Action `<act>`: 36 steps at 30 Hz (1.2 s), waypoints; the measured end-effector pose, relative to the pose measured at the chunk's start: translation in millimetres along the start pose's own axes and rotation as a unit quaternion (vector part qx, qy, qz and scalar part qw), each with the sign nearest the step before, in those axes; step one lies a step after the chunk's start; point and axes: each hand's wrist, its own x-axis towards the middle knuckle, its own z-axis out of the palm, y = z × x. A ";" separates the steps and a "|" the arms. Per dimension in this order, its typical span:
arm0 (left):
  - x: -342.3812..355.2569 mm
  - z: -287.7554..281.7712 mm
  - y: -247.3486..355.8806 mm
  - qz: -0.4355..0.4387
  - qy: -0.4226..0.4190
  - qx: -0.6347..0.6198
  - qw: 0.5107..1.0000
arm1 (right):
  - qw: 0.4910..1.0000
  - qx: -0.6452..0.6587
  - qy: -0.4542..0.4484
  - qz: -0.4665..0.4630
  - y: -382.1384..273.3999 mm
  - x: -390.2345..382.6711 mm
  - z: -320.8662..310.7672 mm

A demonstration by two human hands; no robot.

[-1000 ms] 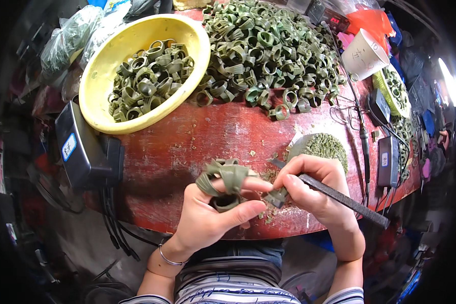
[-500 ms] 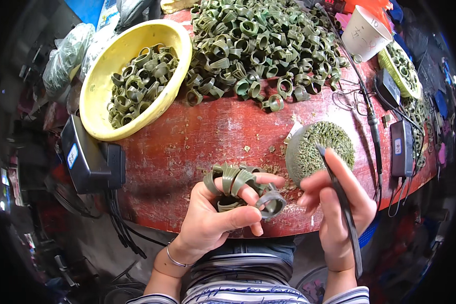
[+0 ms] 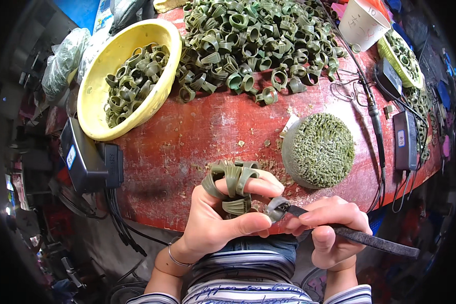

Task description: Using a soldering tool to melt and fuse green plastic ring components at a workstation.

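Observation:
In my left hand (image 3: 215,223) is a ring (image 3: 277,209), pinched near the fingertips. Several more olive-green, wax-like rings (image 3: 232,180) with ribbed bands sit around its fingers and in the palm. My right hand (image 3: 337,228) is closed on a slim dark carving knife (image 3: 377,240), its long flat handle sticking out to the right. The tip meets the pinched ring at its opening; whether it is inside cannot be made out. Beyond the right hand stands a round green block (image 3: 321,151) with a rough, crumbly top.
A large heap of similar rings (image 3: 258,45) covers the far table. At left, a yellow basin (image 3: 93,109) holds more, with black power boxes (image 3: 86,154) beside it. A white cup (image 3: 362,25), a green basket (image 3: 400,61), another adapter (image 3: 405,142) and cables stand right. Crumbs dot the red table (image 3: 187,134).
My right hand has come down and turned, swinging the knife from upright to nearly level, with its tip now at the pinched ring. The block's top is fully uncovered.

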 end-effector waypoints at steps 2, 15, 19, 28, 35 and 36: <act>0.6 -1.1 -1.0 0.014 0.003 0.031 0.999 | 0.998 -0.064 0.026 0.009 0.2 0.1 4.5; 1.4 3.2 -5.5 0.012 0.031 0.097 0.995 | 0.944 -0.233 -0.152 -0.180 -9.0 13.2 -8.4; 6.7 6.1 -8.3 -0.002 0.041 0.074 0.996 | 0.983 -0.155 -0.050 -0.088 -7.3 5.2 -14.7; 7.4 14.4 -4.4 -0.070 0.063 -0.002 0.996 | 0.996 0.034 0.078 0.008 4.6 -12.7 -13.4; 9.9 14.8 -13.7 0.026 0.020 0.078 0.996 | 0.996 -0.068 0.044 0.027 2.4 -16.8 -2.2; 10.5 14.6 -14.7 0.055 0.006 0.091 0.994 | 0.994 -0.090 0.046 0.029 0.8 -16.8 -1.5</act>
